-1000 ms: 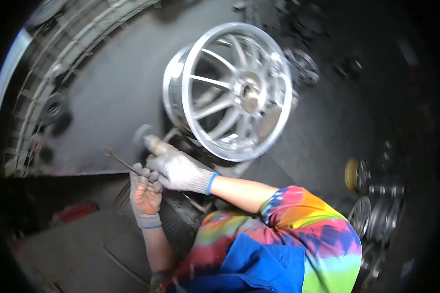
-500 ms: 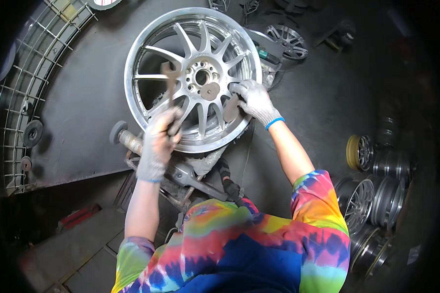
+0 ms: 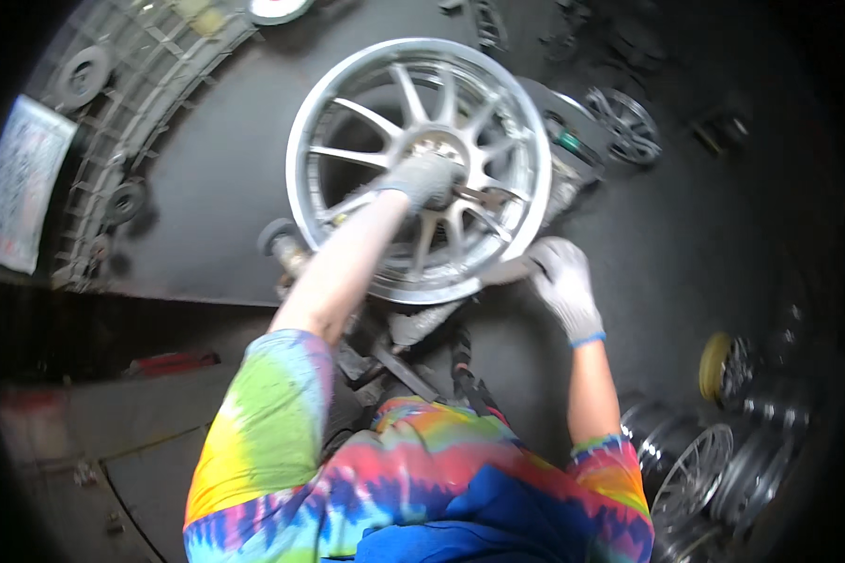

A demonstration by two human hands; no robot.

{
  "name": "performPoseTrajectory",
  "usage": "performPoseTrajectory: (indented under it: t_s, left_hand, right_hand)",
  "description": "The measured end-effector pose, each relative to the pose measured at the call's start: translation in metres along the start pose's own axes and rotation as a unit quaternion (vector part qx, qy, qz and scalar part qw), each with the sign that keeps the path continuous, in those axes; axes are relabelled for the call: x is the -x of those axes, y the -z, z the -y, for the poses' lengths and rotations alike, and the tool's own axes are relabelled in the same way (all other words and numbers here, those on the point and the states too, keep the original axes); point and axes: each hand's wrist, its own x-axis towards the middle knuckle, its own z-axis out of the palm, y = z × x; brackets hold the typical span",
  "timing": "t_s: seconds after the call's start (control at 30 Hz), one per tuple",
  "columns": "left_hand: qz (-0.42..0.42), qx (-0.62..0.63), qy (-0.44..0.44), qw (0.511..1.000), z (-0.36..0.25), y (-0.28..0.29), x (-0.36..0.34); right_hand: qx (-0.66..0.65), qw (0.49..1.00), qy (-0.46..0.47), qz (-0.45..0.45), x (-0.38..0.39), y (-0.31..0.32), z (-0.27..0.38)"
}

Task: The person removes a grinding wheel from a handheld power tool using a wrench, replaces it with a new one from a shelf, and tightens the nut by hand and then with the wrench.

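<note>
A silver multi-spoke car wheel rim (image 3: 307, 225) lies face up in front of me. My left hand (image 3: 424, 180), in a grey work glove, reaches over its hub with the fingers closed round a wrench (image 3: 482, 196). The brownish wrench points right across the spokes, and the hand hides most of the hub. Just off the rim's lower right edge, my right hand (image 3: 565, 281), also gloved, grips a flat grey-brown piece (image 3: 507, 271). That piece overlaps the edge of the rim; its exact kind I cannot make out. Motion blurs both hands somewhat.
Under the rim stands a metal support with a rag-like wrapped part (image 3: 422, 324). A green-and-black tool (image 3: 573, 141) lies right of the rim, near another wheel (image 3: 624, 127). More wheels (image 3: 693, 474) are stacked at lower right. A wire grid (image 3: 127, 141) with discs curves along the left.
My left hand has moved right over the hub, swinging the wrench from upright to pointing right. My right hand has drawn off the spokes toward me with the flat piece. The view has shifted.
</note>
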Motion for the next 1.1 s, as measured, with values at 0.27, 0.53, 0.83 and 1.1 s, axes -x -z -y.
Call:
performPoseTrajectory:
  t_s: [0.27,0.53,0.83,1.1]
  left_hand:
    - [-0.041,-0.069,0.051,0.995,-0.016,0.01,0.012]
    - [-0.256,0.22,0.064,0.939,-0.018,0.053,0.141]
    - [-0.514,0.727,0.143,0.433,0.088,0.018,0.38]
    - [-0.652,0.666,0.071,0.355,0.161,-0.019,0.517]
  right_hand:
    - [-0.043,0.998,-0.038,0.014,0.048,0.016,0.017]
    - [-0.336,0.897,-0.286,-0.015,-0.012,0.065,0.056]
    - [-0.391,0.915,-0.055,0.085,-0.161,-0.015,0.218]
    - [-0.359,0.921,0.08,0.131,-0.23,-0.161,0.354]
